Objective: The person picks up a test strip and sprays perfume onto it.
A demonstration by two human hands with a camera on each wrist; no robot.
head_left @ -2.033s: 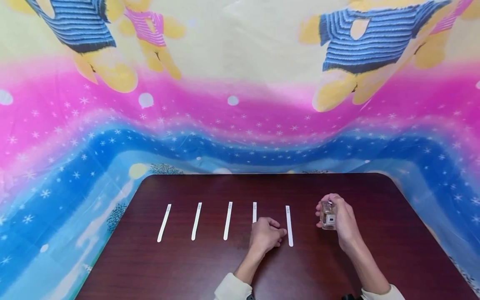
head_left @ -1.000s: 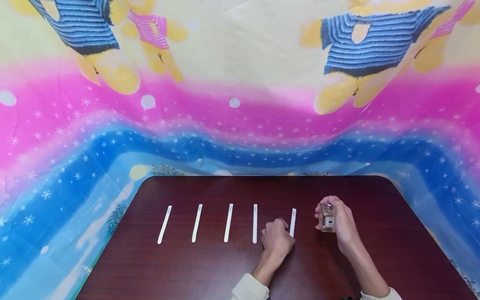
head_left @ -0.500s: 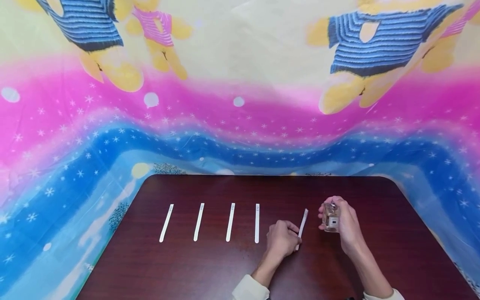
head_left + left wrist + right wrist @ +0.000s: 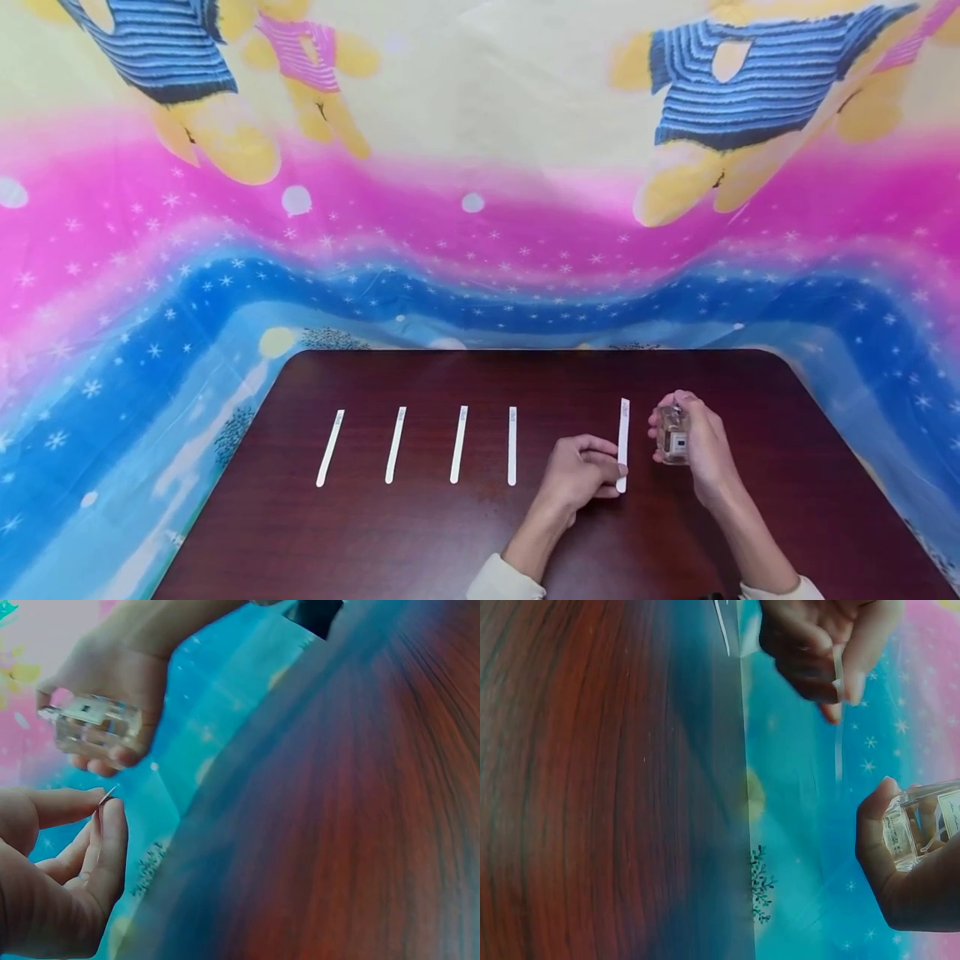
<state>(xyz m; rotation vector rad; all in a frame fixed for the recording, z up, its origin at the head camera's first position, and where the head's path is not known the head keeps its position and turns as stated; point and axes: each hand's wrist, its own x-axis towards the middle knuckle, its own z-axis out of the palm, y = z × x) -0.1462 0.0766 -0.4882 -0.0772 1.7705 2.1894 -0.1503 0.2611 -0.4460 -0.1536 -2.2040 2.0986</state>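
My left hand (image 4: 581, 475) pinches a white perfume test strip (image 4: 624, 433) near its lower end, between thumb and fingers. The strip stands raised, with small print at its top. In the left wrist view it shows almost edge-on as a thin line at the fingertips (image 4: 112, 817). To the right, my right hand (image 4: 708, 446) grips a clear square glass perfume bottle (image 4: 675, 442) with a pale label. One finger of that hand lies on the bottle's top. A small gap separates strip and bottle. In the right wrist view the bottle (image 4: 922, 825) is partly cut off.
Several more white test strips lie in a spaced row on the dark wooden table (image 4: 360, 542), the nearest strip (image 4: 512, 446) just left of my left hand. A printed cloth (image 4: 480, 208) with bears and snowflakes hangs behind the table's far edge.
My left hand has moved right, picked the rightmost strip off the table, turned it and carried it toward the bottle. The right hand keeps its grip on the bottle and has shifted slightly right.
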